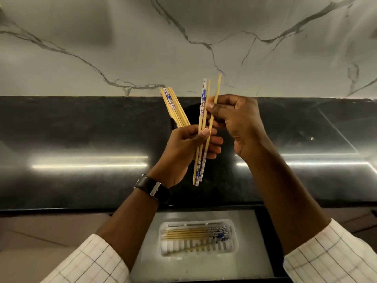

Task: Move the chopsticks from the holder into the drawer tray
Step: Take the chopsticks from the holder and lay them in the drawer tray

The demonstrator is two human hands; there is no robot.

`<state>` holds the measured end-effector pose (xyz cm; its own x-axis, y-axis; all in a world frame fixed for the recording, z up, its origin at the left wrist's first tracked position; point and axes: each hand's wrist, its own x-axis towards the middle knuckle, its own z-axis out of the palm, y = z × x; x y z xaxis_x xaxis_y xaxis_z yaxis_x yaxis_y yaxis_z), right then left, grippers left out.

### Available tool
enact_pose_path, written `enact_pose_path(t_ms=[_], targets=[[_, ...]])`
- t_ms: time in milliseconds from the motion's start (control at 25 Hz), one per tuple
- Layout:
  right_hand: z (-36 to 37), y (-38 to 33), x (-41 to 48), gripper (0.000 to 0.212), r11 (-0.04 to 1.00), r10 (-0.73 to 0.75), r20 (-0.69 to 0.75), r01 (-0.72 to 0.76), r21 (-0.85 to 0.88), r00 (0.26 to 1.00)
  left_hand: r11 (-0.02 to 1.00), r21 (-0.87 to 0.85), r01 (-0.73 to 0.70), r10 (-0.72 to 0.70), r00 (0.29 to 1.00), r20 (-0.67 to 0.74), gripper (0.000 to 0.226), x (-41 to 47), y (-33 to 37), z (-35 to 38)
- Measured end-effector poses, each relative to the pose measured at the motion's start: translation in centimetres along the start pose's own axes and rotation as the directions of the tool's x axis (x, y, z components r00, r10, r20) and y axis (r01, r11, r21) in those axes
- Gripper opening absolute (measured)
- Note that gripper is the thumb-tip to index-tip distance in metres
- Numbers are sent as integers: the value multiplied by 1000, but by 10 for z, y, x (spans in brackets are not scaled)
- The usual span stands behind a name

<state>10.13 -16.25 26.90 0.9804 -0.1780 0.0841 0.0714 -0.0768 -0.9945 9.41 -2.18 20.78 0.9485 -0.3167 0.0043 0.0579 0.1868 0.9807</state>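
My left hand (188,148) grips a bundle of bamboo chopsticks (175,108) with blue-and-white patterned ends, fanned up and to the left, over the black counter. Its thumb also presses on a few more chopsticks (202,127) that stand nearly upright. My right hand (236,119) pinches the upper part of those upright ones between thumb and forefinger. Below, an open drawer holds a white slotted tray (232,247) with several chopsticks (189,233) lying side by side in it and one slanted near its front. The holder is hidden from view.
A glossy black countertop (81,150) runs across the middle, backed by a grey marble wall (122,48). The grey drawer bottom (146,262) surrounds the tray. A dark watch sits on my left wrist (152,187).
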Motion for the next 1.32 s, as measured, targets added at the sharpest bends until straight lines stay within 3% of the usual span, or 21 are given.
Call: enact_pose_path(t_ms=[160,400,520,600,720,840,960,1040,1160,1320], targets=[[-12,12,-20,19,993,110,129,-106,-43,985,991,-45,125,-121,988,91,36,-28,-16,1],[-7,13,-36,18,988,151,112,-150,-17,982,986,-61,155,-148,983,111,38,-51,-22,-8],[-10,8,-37,17,981,189,104,-191,10,976,993,87,77,-83,994,69,32,-58,-22,-20],[-15,7,-36,18,970,236,100,-241,32,967,952,305,-2,-6,1000,24,25,-65,-26,-29],[-21,9,-39,18,941,323,160,-334,47,933,735,632,-244,240,966,93,21,-75,-40,-42],[-21,14,-43,21,919,383,218,-393,4,898,351,810,-470,507,823,258,26,-82,-48,-50],[-18,24,-50,23,875,468,273,-483,-14,840,18,777,-629,636,606,477,30,-95,-41,-46],[-14,32,-55,28,833,530,303,-554,-9,792,-131,696,-706,604,500,621,33,-106,-39,-39],[-4,47,-61,34,757,634,324,-649,-78,702,-207,625,-752,534,448,717,37,-115,-39,-27],[10,64,-74,25,625,739,392,-775,-93,549,-96,636,-766,568,483,666,26,-119,-49,-20]])
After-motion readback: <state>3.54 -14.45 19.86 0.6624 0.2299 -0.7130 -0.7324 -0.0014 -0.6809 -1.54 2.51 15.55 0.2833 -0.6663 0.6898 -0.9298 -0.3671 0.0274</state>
